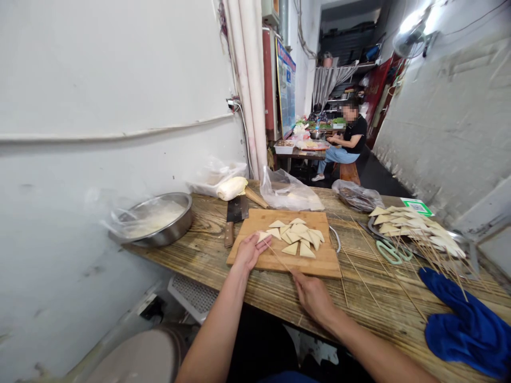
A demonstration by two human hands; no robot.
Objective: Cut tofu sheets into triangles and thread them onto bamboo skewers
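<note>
Over the left part of a wooden cutting board (255,266), my left hand (248,252) pinches a pale triangular slice (263,235) that looks like tofu. My right hand (313,294), closed at the board's front edge, grips a thin wooden skewer (280,258). The skewer's far end meets the slice; whether the tip has gone in I cannot tell. Several more triangular slices (300,234) lie loosely piled on the board. To the right, skewered slices (415,226) are heaped on a metal tray (473,260), their sticks pointing toward me.
Loose skewers (361,276), green-handled scissors (393,252) and a blue cloth (465,324) lie right of the board. A cleaver (237,210) rests behind it at left. A metal bowl (171,226) stands by the wall. Plastic bags (291,191) line the back edge. A person (349,135) sits farther off.
</note>
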